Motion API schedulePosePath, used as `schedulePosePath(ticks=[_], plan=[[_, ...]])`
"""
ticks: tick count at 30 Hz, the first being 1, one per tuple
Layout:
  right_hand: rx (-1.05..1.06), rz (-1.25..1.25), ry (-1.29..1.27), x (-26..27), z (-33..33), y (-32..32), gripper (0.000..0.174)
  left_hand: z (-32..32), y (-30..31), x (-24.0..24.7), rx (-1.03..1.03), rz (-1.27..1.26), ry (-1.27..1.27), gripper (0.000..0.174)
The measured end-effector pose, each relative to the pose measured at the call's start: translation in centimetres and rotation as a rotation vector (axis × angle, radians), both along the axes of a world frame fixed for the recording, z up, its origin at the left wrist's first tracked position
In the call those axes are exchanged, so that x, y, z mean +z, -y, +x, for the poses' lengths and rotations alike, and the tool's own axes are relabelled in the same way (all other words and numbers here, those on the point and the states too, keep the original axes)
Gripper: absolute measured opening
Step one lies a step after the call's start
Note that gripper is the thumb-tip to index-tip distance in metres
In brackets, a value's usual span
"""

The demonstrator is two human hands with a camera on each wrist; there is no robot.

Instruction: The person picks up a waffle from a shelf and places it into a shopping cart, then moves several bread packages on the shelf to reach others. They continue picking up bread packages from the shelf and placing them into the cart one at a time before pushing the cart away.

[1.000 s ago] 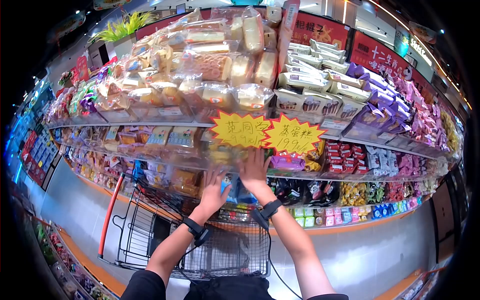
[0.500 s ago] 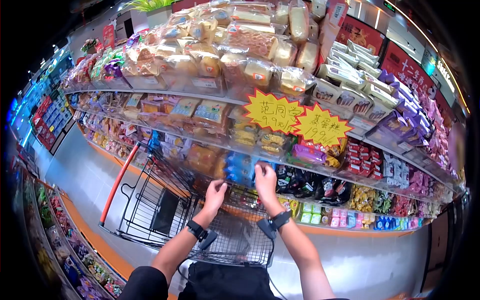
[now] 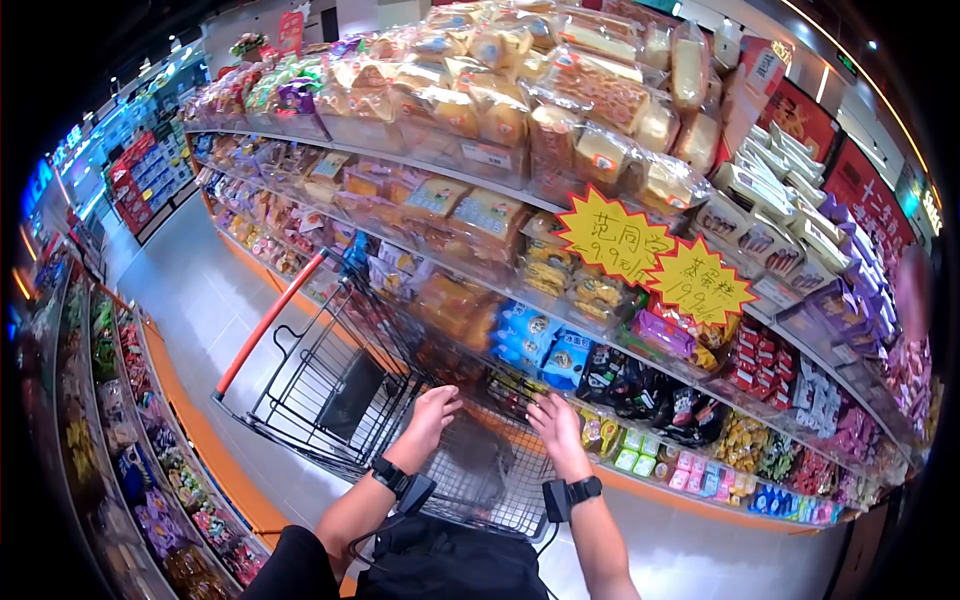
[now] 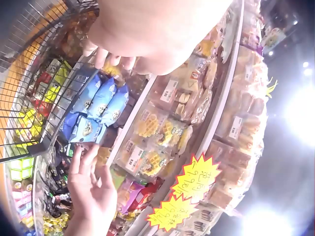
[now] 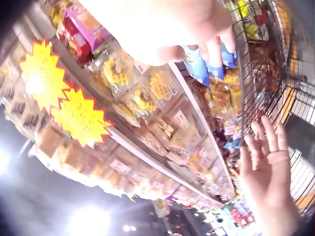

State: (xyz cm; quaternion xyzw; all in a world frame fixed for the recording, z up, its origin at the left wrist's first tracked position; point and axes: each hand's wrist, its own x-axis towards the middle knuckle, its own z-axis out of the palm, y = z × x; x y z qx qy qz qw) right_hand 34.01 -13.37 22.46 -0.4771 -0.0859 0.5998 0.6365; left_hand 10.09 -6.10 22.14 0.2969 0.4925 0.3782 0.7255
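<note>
My left hand (image 3: 435, 415) hovers over the wire shopping cart (image 3: 490, 510), its fingers loosely bent with nothing in them. Level with it, a short gap apart, my right hand (image 3: 558, 430) is likewise relaxed and holds nothing. Just beyond the fingertips, blue snack packets (image 3: 525, 338) lie on a lower shelf. Clear packs of waffles (image 3: 545, 268) sit one shelf higher. From the left wrist, the right hand (image 4: 92, 194) appears palm up near the blue packets. The right wrist view shows the left hand (image 5: 268, 164) with fingers spread beside the cart.
Packaged bread (image 3: 600, 95) is heaped on the top shelf, with two yellow starburst price signs (image 3: 612, 238) at its front edge. The cart's red handle (image 3: 268, 328) points left. Another stocked shelf (image 3: 150, 470) runs along the left, across a tiled aisle (image 3: 185, 300).
Both hands have drawn back from the shelf toward my body and over the cart, their fingers loosening. The head view has turned left, so the shelves and signs appear farther right.
</note>
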Motion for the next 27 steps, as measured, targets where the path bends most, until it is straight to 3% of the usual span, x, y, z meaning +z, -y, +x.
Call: schedulePosePath(ticks=[6, 18, 27], plan=[[-0.216, -0.003, -0.23, -1.8, 1.5, 2.6, 0.047, -3.1, 1.8, 1.0, 0.075, -0.042, 0.041, 0.031], [-0.464, -0.116, -0.345, -6.3, 0.0, 8.4, 0.068, -8.6, 5.0, -5.6, 0.071, -0.205, 0.152, 0.022], [-0.376, -0.166, -0.277, -7.5, -5.9, 9.4, 0.085, -15.3, 4.4, -8.1, 0.091, -0.296, 0.041, 0.022]])
